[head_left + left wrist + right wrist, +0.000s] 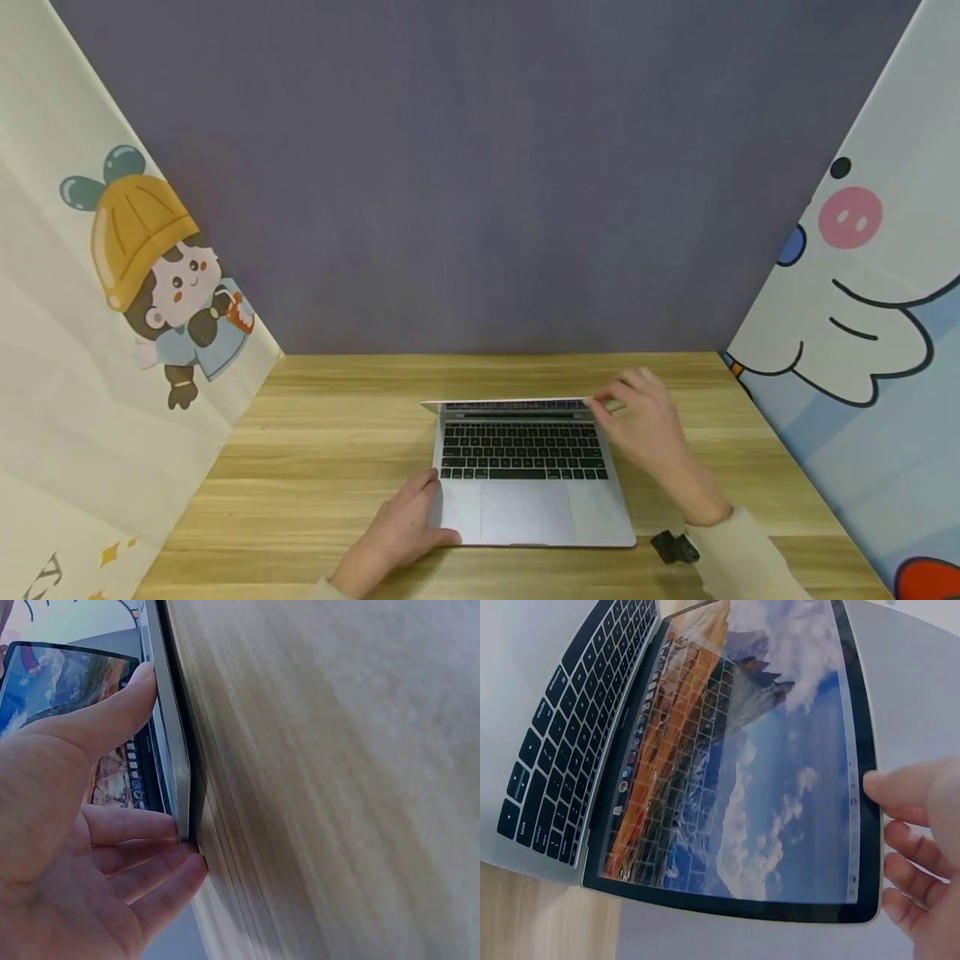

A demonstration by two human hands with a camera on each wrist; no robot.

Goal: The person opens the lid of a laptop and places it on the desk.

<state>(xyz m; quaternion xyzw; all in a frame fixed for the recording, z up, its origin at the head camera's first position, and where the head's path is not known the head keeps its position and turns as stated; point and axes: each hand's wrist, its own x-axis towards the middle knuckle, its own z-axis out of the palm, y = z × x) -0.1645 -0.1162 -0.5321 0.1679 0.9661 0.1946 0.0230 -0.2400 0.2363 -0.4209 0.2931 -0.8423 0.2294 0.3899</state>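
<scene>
A silver laptop (527,508) with black keys lies on the wooden table, its lid raised and seen nearly edge-on from the head. Its lit screen (780,787) shows a mountain and cloud picture, with the keyboard mirrored in it. My right hand (647,421) pinches the lid's top edge near the right corner, thumb on the black bezel and fingers behind. At the base's front left corner, my left hand (405,521) grips the edge. In the left wrist view the left thumb (120,712) lies on the rim, with the fingertips against the side and lower edge.
A small black object (675,547) sits on the wooden table (315,467) by the right sleeve (738,554). Behind the table stands a grey-purple panel (480,183). Cartoon-printed panels flank it, with a yellow-hatted figure (146,233) at left and a pink snout (851,217) at right.
</scene>
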